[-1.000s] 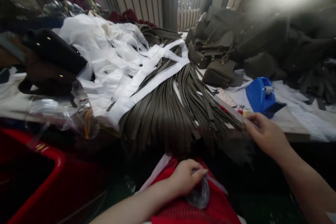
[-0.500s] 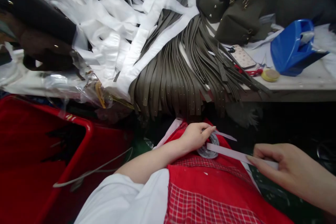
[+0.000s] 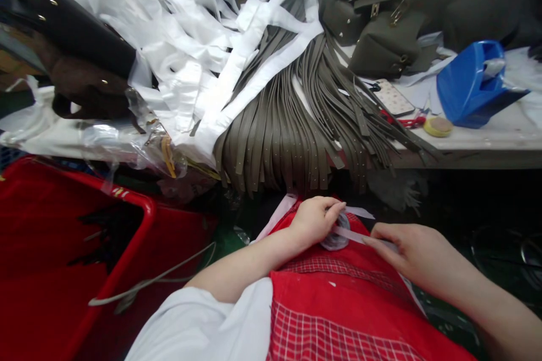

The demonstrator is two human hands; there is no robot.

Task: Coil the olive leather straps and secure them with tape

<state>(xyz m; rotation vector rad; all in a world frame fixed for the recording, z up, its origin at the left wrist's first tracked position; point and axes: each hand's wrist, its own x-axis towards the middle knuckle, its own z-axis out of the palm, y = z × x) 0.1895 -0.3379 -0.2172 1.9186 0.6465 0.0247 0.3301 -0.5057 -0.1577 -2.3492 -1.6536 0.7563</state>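
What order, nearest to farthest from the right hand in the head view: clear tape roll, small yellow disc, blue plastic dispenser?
1. Clear tape roll, at the left hand.
2. Small yellow disc, table edge.
3. Blue plastic dispenser, farther back, right.

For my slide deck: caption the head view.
Left hand holds a tape roll on a red apron; right hand pinches its strip, olive straps above.

Left hand [image 3: 313, 220], closed over tape roll [image 3: 336, 242], hides most of it; we see only lower rim. Strip [image 3: 349, 234] end vanishes under pinching right hand [image 3: 406, 251]. Far left of grip, red bin [image 3: 141, 203] cut by edge. Well above grip, olive bags [image 3: 381, 45] cropped at top.
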